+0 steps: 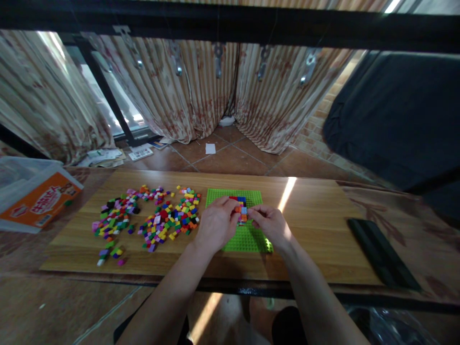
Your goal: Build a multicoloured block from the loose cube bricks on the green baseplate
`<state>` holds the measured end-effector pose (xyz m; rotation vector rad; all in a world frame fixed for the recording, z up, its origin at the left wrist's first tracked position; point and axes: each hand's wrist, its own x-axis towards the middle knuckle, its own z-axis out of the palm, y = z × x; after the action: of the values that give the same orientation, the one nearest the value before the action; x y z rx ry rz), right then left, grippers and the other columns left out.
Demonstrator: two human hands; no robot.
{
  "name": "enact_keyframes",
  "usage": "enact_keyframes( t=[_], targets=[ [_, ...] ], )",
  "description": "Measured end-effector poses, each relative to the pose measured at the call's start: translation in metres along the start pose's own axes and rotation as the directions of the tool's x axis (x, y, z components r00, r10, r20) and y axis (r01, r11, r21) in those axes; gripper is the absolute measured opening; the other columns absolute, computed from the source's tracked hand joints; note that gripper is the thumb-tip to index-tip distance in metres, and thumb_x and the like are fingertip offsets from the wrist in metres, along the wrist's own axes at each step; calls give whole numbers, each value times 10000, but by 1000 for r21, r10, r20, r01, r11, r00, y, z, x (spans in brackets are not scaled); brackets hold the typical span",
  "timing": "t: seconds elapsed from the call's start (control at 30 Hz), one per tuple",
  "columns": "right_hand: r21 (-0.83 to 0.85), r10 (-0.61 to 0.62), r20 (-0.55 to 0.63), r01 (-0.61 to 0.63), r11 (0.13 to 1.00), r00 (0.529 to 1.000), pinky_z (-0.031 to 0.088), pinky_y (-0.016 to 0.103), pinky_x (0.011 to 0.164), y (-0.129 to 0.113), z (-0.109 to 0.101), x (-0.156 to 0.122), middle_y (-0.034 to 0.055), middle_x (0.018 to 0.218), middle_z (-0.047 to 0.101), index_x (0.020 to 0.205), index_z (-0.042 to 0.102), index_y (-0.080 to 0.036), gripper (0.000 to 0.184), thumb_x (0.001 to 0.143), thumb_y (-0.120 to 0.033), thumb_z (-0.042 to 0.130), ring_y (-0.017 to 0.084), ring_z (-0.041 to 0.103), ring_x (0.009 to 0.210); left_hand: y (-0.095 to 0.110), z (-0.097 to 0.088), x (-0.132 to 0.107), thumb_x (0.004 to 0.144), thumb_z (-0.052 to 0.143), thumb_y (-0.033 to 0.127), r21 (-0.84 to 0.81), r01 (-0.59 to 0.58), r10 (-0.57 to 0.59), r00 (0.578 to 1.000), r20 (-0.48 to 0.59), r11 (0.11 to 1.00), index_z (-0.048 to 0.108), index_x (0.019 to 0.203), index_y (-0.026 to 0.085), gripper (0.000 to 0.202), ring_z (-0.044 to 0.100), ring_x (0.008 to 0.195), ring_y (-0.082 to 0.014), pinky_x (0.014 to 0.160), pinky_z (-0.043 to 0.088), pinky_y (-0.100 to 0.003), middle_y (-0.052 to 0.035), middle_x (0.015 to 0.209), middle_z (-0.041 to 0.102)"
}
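A green baseplate [219, 196] lies on the wooden board [316, 225], with a small block of coloured bricks [241, 203] built on its middle. My left hand [215, 224] rests on the plate, its fingertips pinched on the left side of that brick block. My right hand [270, 224] pinches the block's right side, fingers curled. Between the two hands small orange and pale bricks show; which hand holds which I cannot make out. Both forearms reach in from the bottom edge.
A spread of several loose coloured bricks [151, 218] covers the board's left half. An orange-labelled clear plastic box [36, 199] stands at far left. A black flat object [381, 251] lies at right. Curtains and tiled floor lie beyond.
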<state>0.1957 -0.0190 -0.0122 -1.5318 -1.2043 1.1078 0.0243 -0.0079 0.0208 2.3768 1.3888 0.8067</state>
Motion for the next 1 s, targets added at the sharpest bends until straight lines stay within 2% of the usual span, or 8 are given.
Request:
enact_keyframes(
  t=[0.3, 0.53, 0.63, 0.73, 1.0],
  targets=[
    [24, 6, -5, -6, 1000, 1000, 344, 238, 474, -2, 0, -1, -18, 533, 570, 673, 679, -184, 330, 697, -512, 653, 98, 442, 491, 3, -1, 1, 867, 568, 204, 48, 36, -38, 999, 35, 998, 592, 918, 194, 57, 590, 878, -200, 782, 473, -326, -49, 962, 638],
    [-1, -9, -17, 9, 1000, 1000, 360, 232, 475, -4, 0, -2, -18, 540, 580, 671, 685, -183, 325, 705, -503, 636, 94, 450, 488, 2, -2, 0, 906, 530, 231, 92, 17, -23, 998, 57, 996, 602, 949, 185, 95, 588, 901, -199, 808, 481, -329, -54, 986, 634],
    [4, -5, -11, 5, 1000, 1000, 362, 234, 478, -4, 0, -2, -16, 548, 589, 678, 688, -184, 320, 706, -499, 640, 94, 451, 489, -1, -2, 0, 920, 516, 248, 102, -24, 17, 998, 64, 994, 621, 960, 187, 128, 590, 905, -196, 811, 484, -326, -54, 992, 634],
    [3, -2, -12, 2, 1000, 1000, 367, 236, 484, -3, 0, -2, -17, 549, 595, 671, 682, -186, 319, 707, -500, 643, 94, 457, 487, -2, 0, -1, 929, 508, 260, 89, -55, 50, 997, 53, 995, 639, 976, 191, 156, 595, 920, -192, 811, 485, -319, -54, 1004, 639],
    [14, 13, -17, -12, 1000, 1000, 387, 234, 482, -3, 0, -2, -14, 565, 628, 678, 689, -186, 323, 697, -507, 660, 95, 481, 482, -2, 2, -1, 909, 543, 253, 92, -37, 36, 999, 20, 995, 641, 1024, 194, 163, 597, 924, -203, 825, 486, -334, -51, 999, 657]
  ],
)
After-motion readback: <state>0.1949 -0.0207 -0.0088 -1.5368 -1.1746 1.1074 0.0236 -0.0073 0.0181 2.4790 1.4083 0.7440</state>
